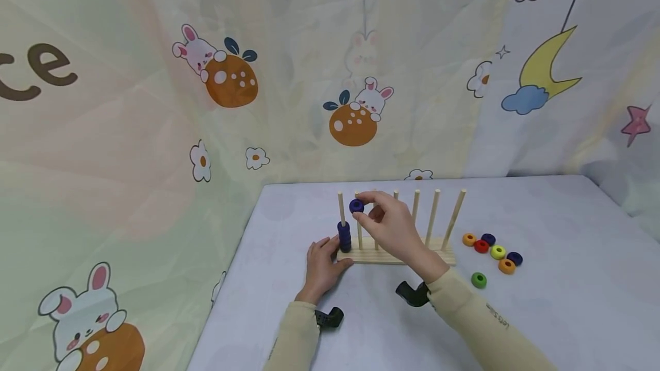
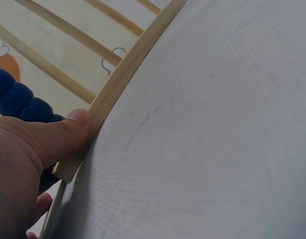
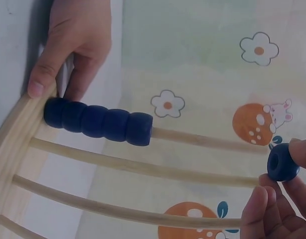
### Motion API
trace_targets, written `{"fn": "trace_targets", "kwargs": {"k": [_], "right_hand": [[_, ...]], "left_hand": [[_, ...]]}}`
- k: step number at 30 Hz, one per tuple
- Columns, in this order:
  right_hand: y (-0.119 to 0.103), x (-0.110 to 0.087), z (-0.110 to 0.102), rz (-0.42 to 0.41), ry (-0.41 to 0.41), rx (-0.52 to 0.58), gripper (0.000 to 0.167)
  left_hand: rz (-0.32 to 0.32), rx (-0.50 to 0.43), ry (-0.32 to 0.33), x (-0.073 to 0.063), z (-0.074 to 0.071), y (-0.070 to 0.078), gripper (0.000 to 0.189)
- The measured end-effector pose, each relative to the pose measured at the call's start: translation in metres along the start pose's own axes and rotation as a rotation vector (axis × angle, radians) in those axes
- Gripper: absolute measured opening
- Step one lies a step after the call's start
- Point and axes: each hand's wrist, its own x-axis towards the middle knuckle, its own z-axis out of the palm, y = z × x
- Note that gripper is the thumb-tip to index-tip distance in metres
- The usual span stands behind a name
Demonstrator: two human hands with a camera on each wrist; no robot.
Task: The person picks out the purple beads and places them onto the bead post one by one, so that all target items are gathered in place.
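A wooden peg rack [image 1: 381, 257] stands on the table, several upright pegs rising from its base. On its leftmost peg sits a stack of dark blue beads [image 1: 344, 238], several high, also seen large in the right wrist view. My left hand [image 1: 321, 268] grips the base's left end, thumb along the front edge and fingers behind. Between thumb and fingers my right hand [image 1: 396, 231] pinches one blue bead [image 3: 287, 165]. That bead is up near the tops of the two leftmost pegs, its hole visible. The pegs to the right carry no beads.
Right of the rack lie loose beads: orange [image 1: 507, 267], red [image 1: 482, 247], yellow [image 1: 498, 252], blue [image 1: 514, 259] and, nearer me, green [image 1: 479, 280]. A patterned cloth [image 1: 289, 130] hangs behind the white table [image 1: 567, 302]. Black wrist mounts [image 1: 412, 293] stick out from both sleeves.
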Motion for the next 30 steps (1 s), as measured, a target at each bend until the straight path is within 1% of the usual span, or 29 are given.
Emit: {"fn": "trace_targets", "kwargs": {"k": [5,8,16,20,27,30], "right_hand": [[-0.002,0.003,0.000,-0.026,0.018,-0.012,0.033],[-0.004,0.005,0.000,-0.039,0.030,-0.009,0.032],[-0.011,0.016,0.004,-0.057,0.032,0.039,0.032],[-0.012,0.021,0.007,-0.038,0.027,0.036,0.031],[-0.013,0.026,0.010,0.030,0.016,0.014,0.032],[-0.014,0.028,0.009,0.055,0.017,0.031,0.033]], "left_hand": [[0.006,-0.002,0.007,0.000,-0.001,0.000,0.066],[-0.001,-0.004,0.002,0.000,-0.002,0.001,0.067],[-0.046,-0.009,-0.018,-0.001,-0.004,0.001,0.067],[-0.040,-0.006,-0.022,-0.001,-0.003,0.000,0.067],[-0.039,-0.009,-0.021,-0.001,-0.003,0.000,0.068],[-0.043,-0.004,-0.030,0.000,-0.003,0.000,0.068]]}}
